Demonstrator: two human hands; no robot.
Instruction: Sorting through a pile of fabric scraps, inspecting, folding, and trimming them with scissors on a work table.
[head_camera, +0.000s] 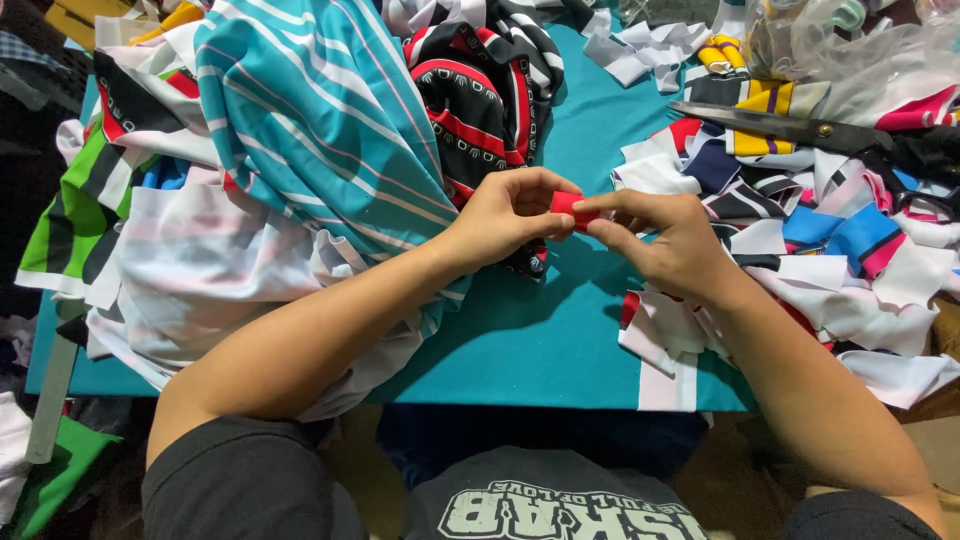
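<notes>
Presently, item one: small red piece of fabric (565, 204), pinched between both my hands above the middle of the worktop. My left hand (510, 215) grips its left end with curled fingers and thumb; my right hand (665, 240) nips its right end between thumb and forefinger, so the fingertips of the two hands nearly meet.

Item two: teal cloth-covered worktop (540, 340), bare patch directly beneath my hands.

Item three: large turquoise garment with pale diagonal stripes (320, 120), heaped on the left, draping over my left forearm.

Item four: black fabric with red and white bands (480, 90), bunched just behind my left hand.

Item five: white, green and black striped cloth (110, 200), far left edge.

Item six: heap of mixed offcuts in white, blue, pink and yellow (830, 250), right of my right hand.

Item seven: large metal scissors with dark handles (790, 128), lying atop that heap, well apart from both hands.

Item eight: crumpled clear plastic bag (860, 50), upper right corner.
</notes>
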